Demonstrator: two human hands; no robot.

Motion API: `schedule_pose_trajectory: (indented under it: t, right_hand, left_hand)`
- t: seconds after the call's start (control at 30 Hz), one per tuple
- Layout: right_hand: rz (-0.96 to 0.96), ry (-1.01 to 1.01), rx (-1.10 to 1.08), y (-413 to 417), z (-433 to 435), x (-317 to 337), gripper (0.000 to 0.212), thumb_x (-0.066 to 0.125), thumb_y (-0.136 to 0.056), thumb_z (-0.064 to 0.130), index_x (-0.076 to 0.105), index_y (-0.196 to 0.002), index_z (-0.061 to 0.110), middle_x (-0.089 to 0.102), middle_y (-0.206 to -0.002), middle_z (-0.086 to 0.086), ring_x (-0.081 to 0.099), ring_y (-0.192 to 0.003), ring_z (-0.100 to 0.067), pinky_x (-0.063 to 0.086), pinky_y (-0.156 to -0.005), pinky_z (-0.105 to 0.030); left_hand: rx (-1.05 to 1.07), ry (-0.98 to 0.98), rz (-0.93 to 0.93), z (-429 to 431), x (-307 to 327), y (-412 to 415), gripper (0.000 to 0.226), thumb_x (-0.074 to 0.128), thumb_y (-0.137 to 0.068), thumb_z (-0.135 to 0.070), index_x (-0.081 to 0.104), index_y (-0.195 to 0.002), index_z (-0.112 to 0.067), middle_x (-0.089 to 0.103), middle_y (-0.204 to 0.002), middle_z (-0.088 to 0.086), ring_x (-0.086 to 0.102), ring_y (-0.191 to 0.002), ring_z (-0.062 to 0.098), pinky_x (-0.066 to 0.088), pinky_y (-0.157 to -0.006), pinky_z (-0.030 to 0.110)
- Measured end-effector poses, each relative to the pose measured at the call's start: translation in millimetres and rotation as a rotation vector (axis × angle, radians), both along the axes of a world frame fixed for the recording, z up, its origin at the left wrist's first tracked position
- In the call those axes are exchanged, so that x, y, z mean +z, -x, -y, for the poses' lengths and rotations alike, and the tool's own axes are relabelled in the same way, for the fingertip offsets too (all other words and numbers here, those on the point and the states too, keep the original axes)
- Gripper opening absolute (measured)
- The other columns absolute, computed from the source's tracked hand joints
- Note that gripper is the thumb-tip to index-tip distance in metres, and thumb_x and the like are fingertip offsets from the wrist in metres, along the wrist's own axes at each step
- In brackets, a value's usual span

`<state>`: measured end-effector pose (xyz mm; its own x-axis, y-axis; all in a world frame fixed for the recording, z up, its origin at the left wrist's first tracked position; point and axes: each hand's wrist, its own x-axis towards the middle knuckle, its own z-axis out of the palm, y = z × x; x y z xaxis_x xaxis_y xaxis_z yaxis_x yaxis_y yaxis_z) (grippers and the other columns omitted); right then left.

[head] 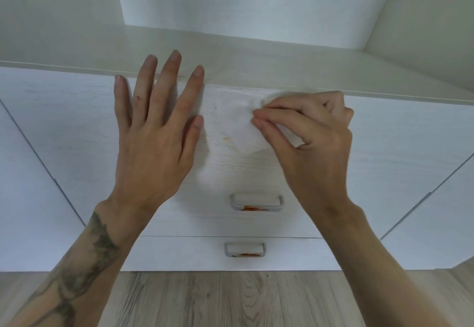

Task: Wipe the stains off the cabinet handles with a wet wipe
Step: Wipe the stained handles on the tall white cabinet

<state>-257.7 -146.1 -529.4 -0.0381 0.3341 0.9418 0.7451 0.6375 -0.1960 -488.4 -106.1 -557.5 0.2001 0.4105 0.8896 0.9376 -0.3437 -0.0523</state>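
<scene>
The left hand is held out flat, palm down, with all its fingers spread wide. Nothing is held in it. It is seen in front of the top edge of the white wooden cabinet, and it cannot be told if the cabinet is touched. A dark tattoo is seen along the left forearm.

The right hand is bent at the wrist, with its fingers curled in. A thin white wet wipe is pinched between the thumb and the first fingers. The wipe hangs to the left of the right hand, in front of the upper drawer front, between the two hands. It is crumpled near the fingers and flat lower down.

Two drawers are seen in the middle of the cabinet, one below the other. A grey metal handle is fixed low on the upper drawer, below the wipe and well apart from it. An orange-red stain is seen on its lower bar. A second grey metal handle is fixed on the lower drawer, nearer to the floor. An orange-red smear is seen on it too. One tiny orange spot is seen on the drawer front, just left of the wipe.

A grey-brown wooden floor is seen at the near edge. No words or labels can be read anywhere.
</scene>
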Motion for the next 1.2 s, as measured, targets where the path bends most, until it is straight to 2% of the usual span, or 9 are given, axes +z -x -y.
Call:
schedule_pose_trajectory:
  t: [0.07,0.2,0.3,0.4,0.6,0.67,0.83,0.97,1.2]
  right_hand:
    - [0.039,-0.021,-0.01,-5.4,-0.7,0.7,0.008,0.08,-0.096,0.03,0.085,-0.098,0.024,0.076,-0.105,0.013,0.055,-0.107,-0.017,0.039,-0.089,-0.045]
    - [0.044,0.02,-0.04,-46.7,6.7,-1.0,0.006,0.079,-0.096,0.023,0.082,-0.102,0.022,0.075,-0.108,0.007,0.065,-0.107,-0.028,0.047,-0.088,-0.055]
    - [-0.042,0.066,-0.024,-56.5,13.9,-2.0,0.006,0.078,-0.097,0.013,0.082,-0.102,0.011,0.076,-0.105,-0.004,0.068,-0.104,-0.014,0.052,-0.09,-0.032]
    - [-0.172,0.052,-0.057,-53.6,21.5,4.2,0.006,0.076,-0.098,0.011,0.08,-0.101,0.008,0.076,-0.1,-0.007,0.062,-0.096,0.003,0.045,-0.084,-0.013]
    - [0.071,0.002,-0.058,-13.8,14.9,-4.5,0.01,0.077,-0.096,0.006,0.081,-0.106,0.005,0.071,-0.107,-0.011,0.065,-0.099,-0.027,0.052,-0.083,-0.03]
    - [0.062,-0.006,-0.077,-22.8,12.3,-10.3,0.014,0.077,-0.095,0.003,0.081,-0.108,0.005,0.069,-0.106,-0.015,0.065,-0.096,-0.03,0.053,-0.078,-0.032]
    - [-0.105,0.007,-0.143,-62.3,21.9,-21.3,0.017,0.077,-0.095,0.003,0.079,-0.11,0.012,0.067,-0.103,-0.011,0.061,-0.094,-0.005,0.048,-0.08,-0.01]
    - [-0.231,0.1,-0.137,-72.7,35.6,-39.3,0.019,0.079,-0.095,0.007,0.076,-0.11,0.017,0.068,-0.104,-0.006,0.061,-0.093,0.01,0.05,-0.082,-0.011]
    - [-0.271,0.235,-0.071,-54.8,47.9,-77.4,0.014,0.084,-0.088,0.01,0.079,-0.1,0.015,0.068,-0.102,-0.002,0.07,-0.079,-0.018,0.047,-0.077,-0.009]
  left_hand:
    - [-0.004,-0.004,0.001,-0.2,-0.6,0.9,0.055,0.036,-0.117,-0.032,0.021,-0.168,-0.019,0.016,-0.174,0.014,0.011,-0.162,0.038,0.003,-0.13,0.061]
    - [-0.011,-0.003,0.006,0.2,-0.4,0.0,0.055,0.036,-0.117,-0.032,0.021,-0.168,-0.018,0.017,-0.174,0.015,0.011,-0.162,0.039,0.003,-0.13,0.061]
    - [-0.01,0.0,0.012,0.6,0.4,-0.9,0.056,0.036,-0.116,-0.031,0.021,-0.168,-0.018,0.017,-0.174,0.014,0.011,-0.162,0.038,0.004,-0.13,0.062]
    - [-0.015,0.009,0.009,1.2,0.5,-0.3,0.056,0.036,-0.116,-0.032,0.02,-0.169,-0.019,0.016,-0.174,0.014,0.01,-0.162,0.038,0.004,-0.13,0.062]
    - [-0.033,0.007,0.014,2.2,1.4,0.5,0.056,0.037,-0.116,-0.031,0.021,-0.168,-0.019,0.017,-0.174,0.013,0.011,-0.162,0.038,0.003,-0.13,0.061]
    - [-0.033,0.009,0.023,2.6,1.3,-0.8,0.056,0.037,-0.116,-0.031,0.021,-0.168,-0.019,0.016,-0.174,0.014,0.01,-0.162,0.038,0.002,-0.13,0.06]
    - [-0.046,0.012,0.04,3.2,0.8,-4.1,0.055,0.034,-0.117,-0.032,0.021,-0.168,-0.018,0.014,-0.174,0.016,0.008,-0.161,0.041,0.001,-0.13,0.061]
    - [-0.078,0.017,0.102,5.6,-11.7,-10.3,0.054,0.037,-0.116,-0.027,0.023,-0.167,-0.014,0.011,-0.173,0.024,0.008,-0.16,0.047,0.002,-0.131,0.059]
    - [-0.084,0.052,0.104,8.4,-70.7,-13.1,0.054,0.041,-0.115,-0.017,0.025,-0.167,-0.014,0.013,-0.17,0.028,0.012,-0.158,0.049,0.01,-0.13,0.064]
